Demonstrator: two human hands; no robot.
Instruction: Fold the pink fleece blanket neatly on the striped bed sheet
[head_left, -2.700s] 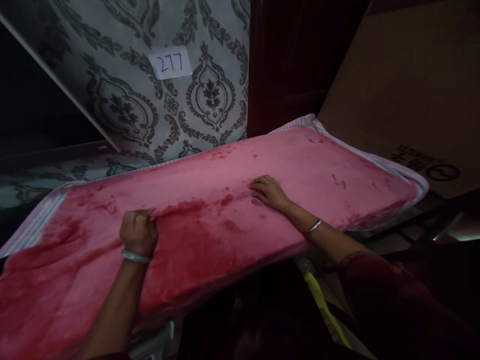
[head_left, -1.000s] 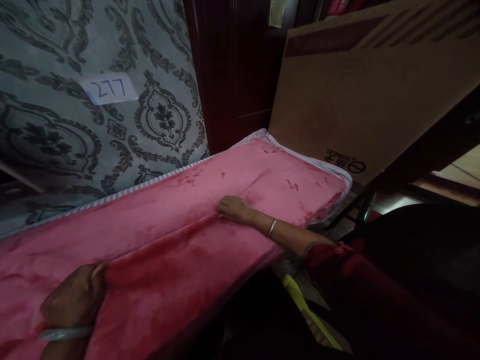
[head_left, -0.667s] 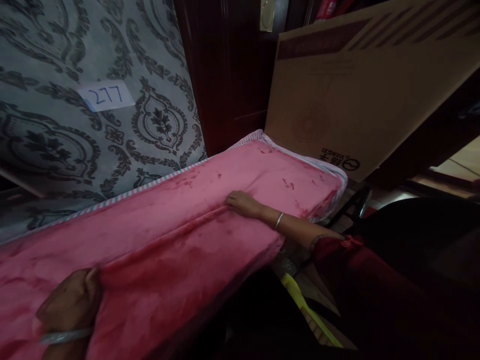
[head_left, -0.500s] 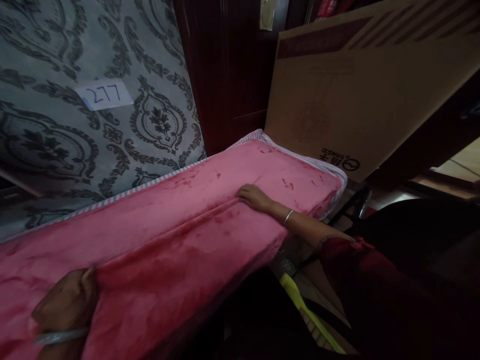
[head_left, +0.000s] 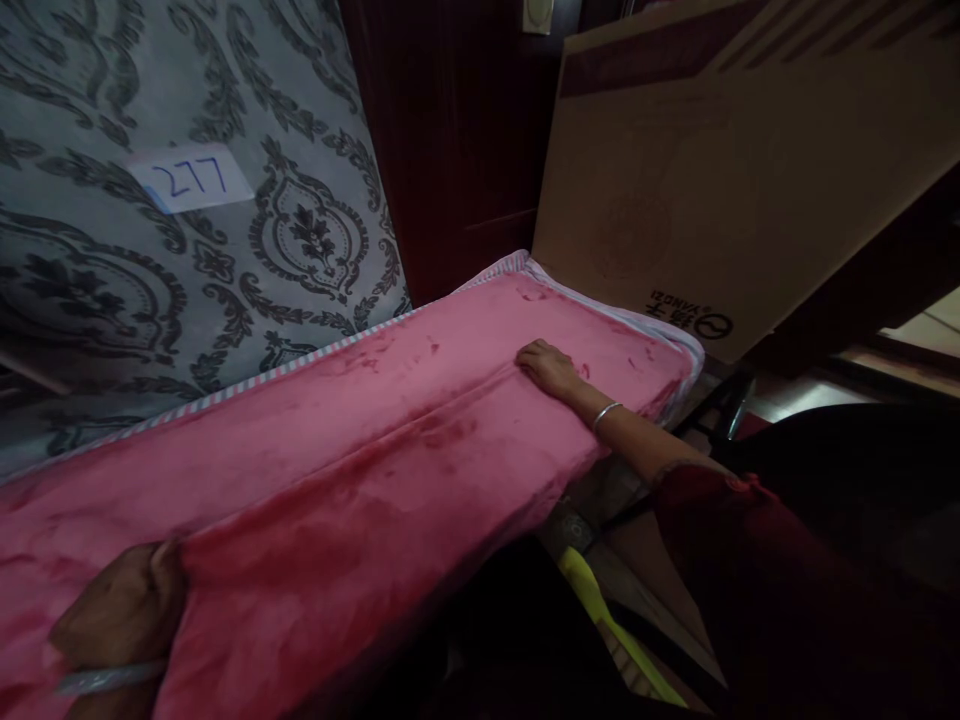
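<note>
Pink plush cloth [head_left: 420,440] lies spread along a narrow board, with a straight fold or ridge running lengthwise between my hands. At the lower left, my left hand [head_left: 124,605] is closed in a fist on the near end of that ridge, pulling the cloth taut. Toward the far right end, my right hand [head_left: 550,367] has its curled fingers closed on the other end of the ridge. Darker red smudges of brushed pile mark the cloth. A striped pink-and-grey edge [head_left: 300,362] shows along the board's back side.
Patterned grey wallpaper [head_left: 307,230] with a paper marked 277 [head_left: 196,178] stands behind the board. A large cardboard box [head_left: 660,180] leans at the back right, by a dark red door [head_left: 457,130]. Below are black metal legs [head_left: 727,405] and a yellow strap [head_left: 600,605].
My right hand has slid farther along the ridge toward the board's far right end. My left hand keeps its grip, shifting slightly left in view.
</note>
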